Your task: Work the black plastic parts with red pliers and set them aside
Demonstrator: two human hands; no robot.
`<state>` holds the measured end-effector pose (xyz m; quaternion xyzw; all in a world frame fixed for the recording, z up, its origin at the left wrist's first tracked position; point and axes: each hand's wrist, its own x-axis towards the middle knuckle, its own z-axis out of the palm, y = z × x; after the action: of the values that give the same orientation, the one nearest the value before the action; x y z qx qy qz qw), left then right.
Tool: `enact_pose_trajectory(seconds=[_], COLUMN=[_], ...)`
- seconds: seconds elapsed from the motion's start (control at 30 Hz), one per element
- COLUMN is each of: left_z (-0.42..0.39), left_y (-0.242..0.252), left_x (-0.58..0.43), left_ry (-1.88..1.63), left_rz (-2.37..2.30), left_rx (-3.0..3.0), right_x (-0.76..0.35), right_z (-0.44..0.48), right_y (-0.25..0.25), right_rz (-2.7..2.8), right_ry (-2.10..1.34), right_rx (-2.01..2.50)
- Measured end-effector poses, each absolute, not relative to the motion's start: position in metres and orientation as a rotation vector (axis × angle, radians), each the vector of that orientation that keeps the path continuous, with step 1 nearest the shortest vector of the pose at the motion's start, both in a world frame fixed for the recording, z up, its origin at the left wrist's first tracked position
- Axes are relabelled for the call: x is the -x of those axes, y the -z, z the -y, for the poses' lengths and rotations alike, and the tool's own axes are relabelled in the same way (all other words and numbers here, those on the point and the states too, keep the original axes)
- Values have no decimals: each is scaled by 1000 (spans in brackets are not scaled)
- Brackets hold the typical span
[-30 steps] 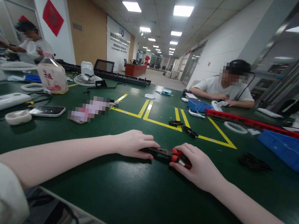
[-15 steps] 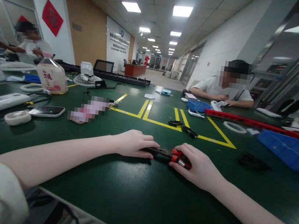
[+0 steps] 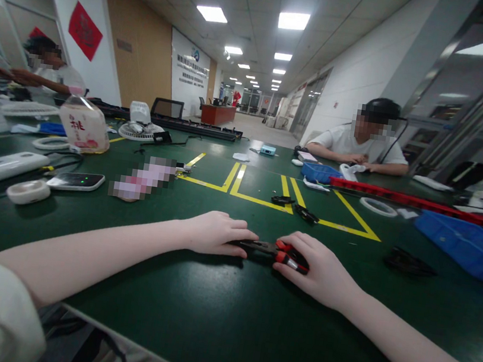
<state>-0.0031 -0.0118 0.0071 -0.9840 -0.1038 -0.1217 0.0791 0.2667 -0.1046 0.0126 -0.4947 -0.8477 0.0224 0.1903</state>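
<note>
A pair of pliers point(image 3: 274, 251) with red and black handles lies on the green table point(image 3: 213, 315) between my hands. My left hand point(image 3: 214, 232) rests palm down on the table, its fingers curled over the dark jaw end of the pliers. My right hand point(image 3: 323, 271) lies palm down too, fingers wrapped over the red handles. Both hands touch the tool and hold it flat on the table.
Yellow tape lines point(image 3: 266, 199) mark boxes beyond my hands, with small black parts point(image 3: 306, 214) on them. Blue trays point(image 3: 468, 246) and a red rail point(image 3: 422, 201) stand at the right. A phone point(image 3: 76, 180), a bottle point(image 3: 84, 123) and white devices lie left. People sit at the far edges.
</note>
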Motion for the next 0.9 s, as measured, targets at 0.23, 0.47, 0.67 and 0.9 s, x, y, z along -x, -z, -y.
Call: enact_pose_trajectory(seconds=[0.23,0.47,0.67,0.9], left_z=[12,12,11,11], left_y=[-7,-7,-7,-6], left_x=[3,3,3,3], left_ry=[367,375,368,383], left_rz=[308,304,301,283], left_rx=[2955,2968,2961,2962], right_x=[-262,-262,-264,-266], right_z=[107,107,106,105], right_y=[-18,-17,-16,-14], right_rz=[2386,2394,2402,2412], right_ry=[-61,-60,-82,-85], right_rx=[1385,1377,1409,1396])
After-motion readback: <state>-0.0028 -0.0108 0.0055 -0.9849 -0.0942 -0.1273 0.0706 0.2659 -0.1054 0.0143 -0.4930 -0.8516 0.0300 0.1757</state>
